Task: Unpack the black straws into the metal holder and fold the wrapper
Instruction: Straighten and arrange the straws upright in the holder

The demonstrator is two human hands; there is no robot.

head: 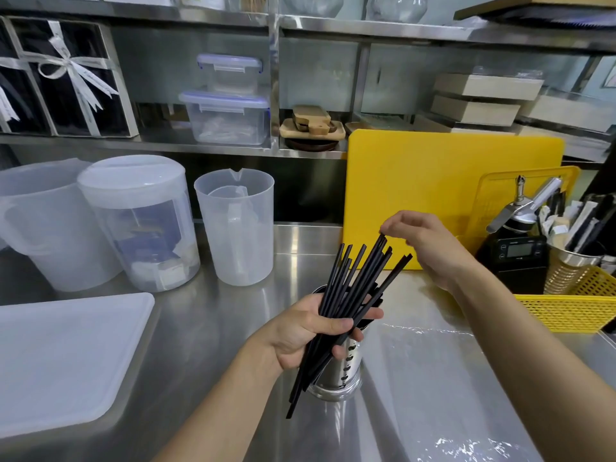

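Observation:
My left hand (305,331) grips a bundle of several black straws (353,281) around its middle, tilted up to the right. Right behind the bundle stands the perforated metal holder (346,371) on the steel counter, partly hidden by hand and straws. My right hand (430,248) hovers at the straws' upper ends, thumb and forefinger pinching the tip of one straw. The clear plastic wrapper (440,388) lies flat on the counter to the right of the holder.
Three translucent plastic jugs (233,228) stand at the back left, a white tray (63,358) lies front left. A yellow cutting board (446,181) leans at the back. A yellow basket (573,305) with utensils and a scale sits at right.

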